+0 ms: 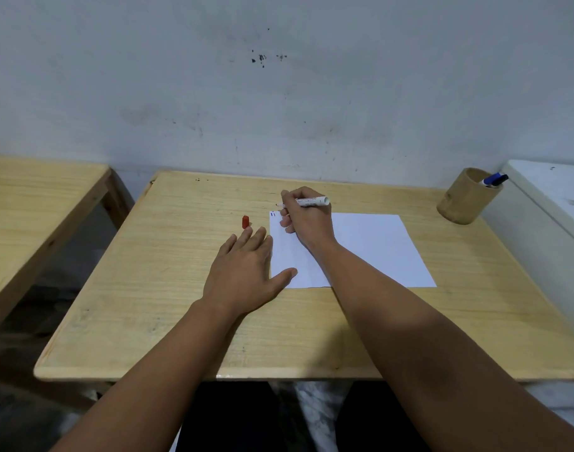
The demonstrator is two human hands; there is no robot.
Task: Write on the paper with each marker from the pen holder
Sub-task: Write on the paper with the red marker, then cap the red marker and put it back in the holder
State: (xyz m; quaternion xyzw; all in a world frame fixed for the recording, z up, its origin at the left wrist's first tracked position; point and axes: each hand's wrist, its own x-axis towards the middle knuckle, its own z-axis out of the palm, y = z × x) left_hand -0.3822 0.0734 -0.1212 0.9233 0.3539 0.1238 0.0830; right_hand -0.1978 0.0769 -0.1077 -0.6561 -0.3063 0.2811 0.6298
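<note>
A white sheet of paper (373, 246) lies on the wooden table (168, 288). My right hand (307, 220) grips a white marker (313, 201), its tip pointing left just above the paper's far left corner, beside two short marks, one blue and one red (273, 214). The marker's red cap (245, 221) stands on the table left of the paper. My left hand (246, 272) lies flat with spread fingers, its thumb on the paper's left edge. A round wooden pen holder (465, 199) at the far right corner holds a blue-capped marker (494, 180).
A second wooden table (34, 203) stands to the left across a gap. A white box-like surface (549, 203) adjoins the table on the right. A stained wall runs behind the table's far edge.
</note>
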